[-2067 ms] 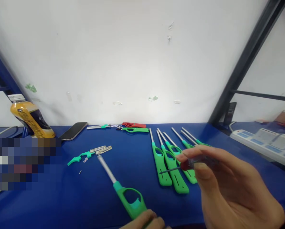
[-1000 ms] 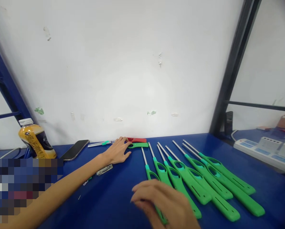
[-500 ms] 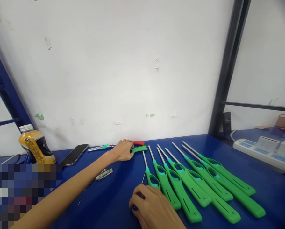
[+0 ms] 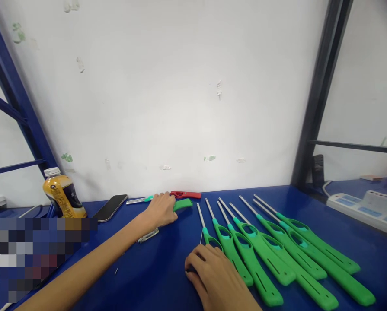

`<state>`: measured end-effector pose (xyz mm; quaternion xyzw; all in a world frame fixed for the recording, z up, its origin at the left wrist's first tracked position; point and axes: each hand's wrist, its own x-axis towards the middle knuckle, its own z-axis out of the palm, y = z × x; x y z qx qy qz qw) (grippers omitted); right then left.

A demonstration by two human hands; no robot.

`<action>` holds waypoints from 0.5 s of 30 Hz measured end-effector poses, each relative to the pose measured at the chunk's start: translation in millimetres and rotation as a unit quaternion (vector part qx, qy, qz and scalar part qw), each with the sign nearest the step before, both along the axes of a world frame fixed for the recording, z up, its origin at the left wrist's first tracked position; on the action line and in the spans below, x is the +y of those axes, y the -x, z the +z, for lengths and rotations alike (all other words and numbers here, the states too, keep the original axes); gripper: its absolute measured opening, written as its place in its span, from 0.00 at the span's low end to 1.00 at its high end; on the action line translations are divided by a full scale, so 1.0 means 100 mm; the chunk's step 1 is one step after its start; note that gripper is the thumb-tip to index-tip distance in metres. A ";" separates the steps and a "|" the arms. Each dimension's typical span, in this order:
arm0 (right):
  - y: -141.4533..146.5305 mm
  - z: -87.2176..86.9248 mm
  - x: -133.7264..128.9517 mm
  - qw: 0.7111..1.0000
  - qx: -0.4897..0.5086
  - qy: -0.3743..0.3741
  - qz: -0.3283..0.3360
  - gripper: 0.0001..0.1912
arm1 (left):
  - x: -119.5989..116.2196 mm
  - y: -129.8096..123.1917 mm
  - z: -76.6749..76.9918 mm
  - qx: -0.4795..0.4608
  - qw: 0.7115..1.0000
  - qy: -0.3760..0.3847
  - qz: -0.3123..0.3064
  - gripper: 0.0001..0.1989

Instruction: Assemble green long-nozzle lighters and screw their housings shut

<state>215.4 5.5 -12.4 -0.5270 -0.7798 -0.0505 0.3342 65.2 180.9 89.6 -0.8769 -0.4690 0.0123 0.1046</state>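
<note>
Near the wall, my left hand point(image 4: 161, 209) is closed on a green lighter point(image 4: 183, 203), whose handle end sticks out to the right of the fingers. Just behind it lies a red lighter point(image 4: 188, 195). My right hand point(image 4: 212, 274) rests at the bottom centre, fingers curled around a small dark object point(image 4: 191, 268), mostly hidden; a thin metal rod point(image 4: 201, 236) points up beyond the fingers. Several long green lighters point(image 4: 276, 264) with metal tubes lie side by side to the right, the nearest one partly behind my right hand.
A yellow bottle point(image 4: 63, 194) and a black phone point(image 4: 111, 208) are at the left. Small metal pieces point(image 4: 148, 235) lie below my left forearm and wrist. A white power strip point(image 4: 363, 214) is at the right, beside the dark frame post point(image 4: 316, 99).
My left hand has drawn the green lighter a little left and towards me, away from the red one. My right hand keeps its curled pose. The view has shifted slightly.
</note>
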 end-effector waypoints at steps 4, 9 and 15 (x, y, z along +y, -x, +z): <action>-0.01 0.02 -0.01 1.000 -0.001 0.005 -0.004 0.14 | -0.25 0.30 0.19 -0.027 1.000 0.000 0.011 0.19; 0.01 0.04 -0.04 1.000 0.001 0.012 -0.024 0.09 | -0.84 0.82 0.13 -0.080 0.995 0.046 -0.030 0.18; 0.01 0.10 -0.08 1.000 0.003 -0.002 -0.023 0.16 | -1.46 1.22 -0.32 -0.177 0.977 0.021 -0.118 0.24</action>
